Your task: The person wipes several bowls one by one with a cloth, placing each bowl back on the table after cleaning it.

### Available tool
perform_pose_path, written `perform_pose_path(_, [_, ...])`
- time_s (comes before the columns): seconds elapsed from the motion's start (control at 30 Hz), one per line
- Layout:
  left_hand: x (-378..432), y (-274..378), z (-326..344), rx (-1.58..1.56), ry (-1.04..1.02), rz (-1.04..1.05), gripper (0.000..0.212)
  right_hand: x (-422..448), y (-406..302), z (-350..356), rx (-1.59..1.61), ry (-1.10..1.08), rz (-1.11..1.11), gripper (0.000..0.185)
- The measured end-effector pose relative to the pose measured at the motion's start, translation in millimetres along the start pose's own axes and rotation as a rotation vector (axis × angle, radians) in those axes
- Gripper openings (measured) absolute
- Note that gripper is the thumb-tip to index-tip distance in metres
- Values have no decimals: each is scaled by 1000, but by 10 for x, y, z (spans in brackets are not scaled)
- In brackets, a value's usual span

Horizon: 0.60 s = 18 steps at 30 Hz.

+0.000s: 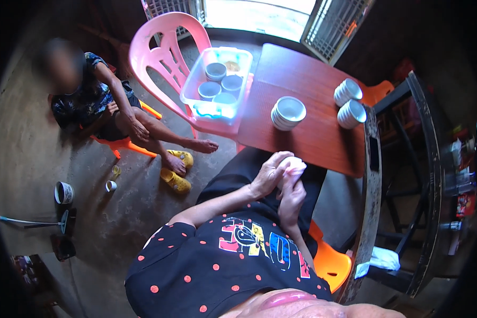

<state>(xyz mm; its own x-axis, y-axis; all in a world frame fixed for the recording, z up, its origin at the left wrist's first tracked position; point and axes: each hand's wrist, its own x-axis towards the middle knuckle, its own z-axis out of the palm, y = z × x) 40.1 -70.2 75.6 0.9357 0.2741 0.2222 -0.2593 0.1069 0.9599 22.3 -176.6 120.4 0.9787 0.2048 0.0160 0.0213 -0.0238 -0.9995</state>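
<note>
Over my lap, my left hand (271, 171) is closed around a small whitish object that looks like a bowl (283, 179), mostly covered by the fingers. My right hand (292, 195) presses a white and pink cloth (296, 167) against it. Just beyond my hands, a stack of pale bowls (288, 113) stands on the reddish-brown wooden table (262, 135). Two more bowl stacks, one behind (348, 92) and one nearer (351, 114), stand at the table's right side. To the left, a clear plastic bin (187, 95) holds several bowls (216, 71).
The bin rests on a pink plastic chair (137, 51). A person (99, 87) sits on an orange stool at the left, beside yellow clogs (177, 181). Small containers (111, 185) and a patterned pot (64, 193) stand on the floor. A worn wooden frame (367, 214) stands at the right.
</note>
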Motion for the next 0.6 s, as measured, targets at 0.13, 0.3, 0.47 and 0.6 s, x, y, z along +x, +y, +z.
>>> perform_pose_path(0.13, [41,-127,-65,-492,-54,-377,31,-83,322,-51,-568,-101,-525,23])
perform_pose_path(0.3, [26,-51,20,-461,-31,-335,33,-55,115,-73,10,-89,129,21])
perform_pose_path(0.47, [-89,-1,49,270,-212,283,56,357,18,-341,497,3,237,21])
perform_pose_path(0.6, [94,399,71,-475,-184,-544,55,106,-83,-262,73,54,-159,22])
